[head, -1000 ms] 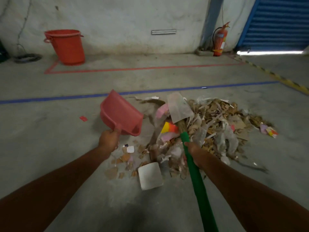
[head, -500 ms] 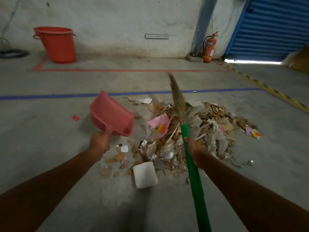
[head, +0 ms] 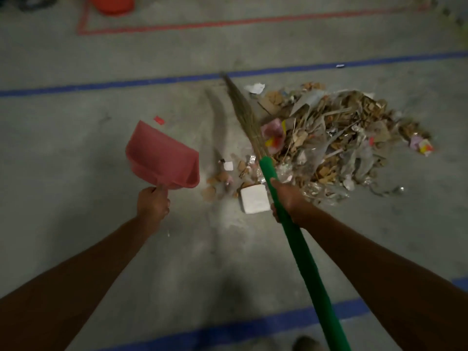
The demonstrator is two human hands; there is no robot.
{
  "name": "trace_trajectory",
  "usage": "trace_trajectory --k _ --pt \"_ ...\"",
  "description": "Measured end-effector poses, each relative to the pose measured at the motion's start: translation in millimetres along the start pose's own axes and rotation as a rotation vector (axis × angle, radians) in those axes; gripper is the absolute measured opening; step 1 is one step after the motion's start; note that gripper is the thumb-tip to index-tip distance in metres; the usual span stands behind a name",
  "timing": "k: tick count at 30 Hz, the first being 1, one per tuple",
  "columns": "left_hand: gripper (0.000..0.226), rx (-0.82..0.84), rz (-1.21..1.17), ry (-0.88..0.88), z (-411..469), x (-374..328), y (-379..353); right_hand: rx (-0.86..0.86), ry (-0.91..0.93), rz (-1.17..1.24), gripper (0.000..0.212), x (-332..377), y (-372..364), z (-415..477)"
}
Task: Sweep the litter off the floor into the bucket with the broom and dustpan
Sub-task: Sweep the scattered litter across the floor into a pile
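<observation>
Since half a second ago the view has tipped down, so the bucket now shows only as a red base at the top edge. The broom has swung its bristles left, off the top of the litter to the pile's left edge.

The bucket stands far left at the back, inside a corner of red tape on the floor, well apart from the pile. A blue line crosses the floor between them.

The left hand has its fingers curled tight round the short handle of the dustpan. The pink pan points away from the person and is tilted; whether it touches the floor cannot be told. A red scrap lies just beyond its far edge.

Right of the pan lie loose brown scraps and a white block, the block just beside the broom's green handle.

The right hand is wrapped round that handle near its upper end, fingers closed on it. The handle runs from the bottom edge up and left, and the brown bristles reach on toward the blue line, blurred at the tip, with their shadow on the floor to the left.

The litter sits right of the bristles: a heap of cardboard bits, clear plastic and coloured wrappers, all on the floor, with a few wrappers strayed at its far right.
</observation>
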State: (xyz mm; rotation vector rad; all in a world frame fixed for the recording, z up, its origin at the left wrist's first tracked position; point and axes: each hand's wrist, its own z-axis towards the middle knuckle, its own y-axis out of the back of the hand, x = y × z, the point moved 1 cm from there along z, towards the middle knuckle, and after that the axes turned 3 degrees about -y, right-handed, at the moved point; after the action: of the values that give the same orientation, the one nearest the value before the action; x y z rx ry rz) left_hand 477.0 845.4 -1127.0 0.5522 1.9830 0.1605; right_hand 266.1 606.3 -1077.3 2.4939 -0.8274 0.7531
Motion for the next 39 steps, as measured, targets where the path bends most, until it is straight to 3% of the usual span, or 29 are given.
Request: trace_trajectory --k 4,10,19,27,39 --pt "0.035 -0.066 0.076 0.025 -49 -25 48 0.067 -0.028 -0.220 0.039 -25 -5 -67" --pt "0.041 -0.004 0.143 0.062 -110 -38 77 0.106 -0.100 -0.402 0.038 -84 -5 -141" --pt "0.048 0.049 0.131 0.195 -180 -1 55 -0.027 -0.306 -0.575 0.042 -153 56 -138" --pt "0.052 0.107 0.180 0.250 -213 1 12 -0.160 -0.249 -0.662 0.046 -122 161 -115" --pt "0.045 0.143 0.160 0.201 -216 -74 -90 -0.230 -0.158 -0.726 0.048 -64 250 -94"
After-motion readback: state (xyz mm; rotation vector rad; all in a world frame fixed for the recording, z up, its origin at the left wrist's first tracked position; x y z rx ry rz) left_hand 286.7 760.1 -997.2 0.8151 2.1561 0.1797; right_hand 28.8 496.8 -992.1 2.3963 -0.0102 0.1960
